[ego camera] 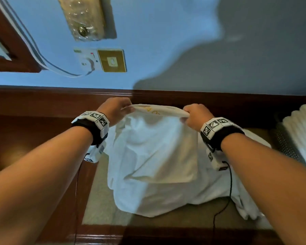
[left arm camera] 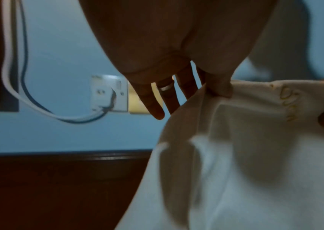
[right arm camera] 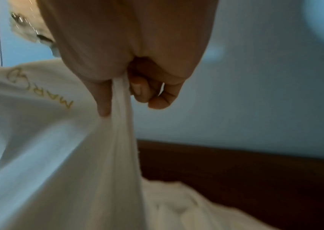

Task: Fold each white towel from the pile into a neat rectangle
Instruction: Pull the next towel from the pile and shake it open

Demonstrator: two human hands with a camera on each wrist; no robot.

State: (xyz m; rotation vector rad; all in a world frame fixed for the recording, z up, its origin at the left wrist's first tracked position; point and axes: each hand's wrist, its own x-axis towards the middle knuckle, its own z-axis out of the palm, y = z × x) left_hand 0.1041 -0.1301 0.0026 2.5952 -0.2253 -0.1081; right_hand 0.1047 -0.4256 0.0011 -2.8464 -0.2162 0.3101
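Above the pile [ego camera: 166, 197], both hands — left hand [ego camera: 113, 110], right hand [ego camera: 196, 116] — pinch the white towel's [ego camera: 157, 145] top edge.

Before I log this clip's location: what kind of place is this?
Probably a hotel room. The hands hold up a white towel with gold embroidered lettering, a brass switch plate sits on the blue wall, and dark wood panelling runs below it.

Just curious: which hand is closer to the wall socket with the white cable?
Left. The left hand pinches the towel almost directly below the wall socket; the right hand grips the towel's other end, farther right.
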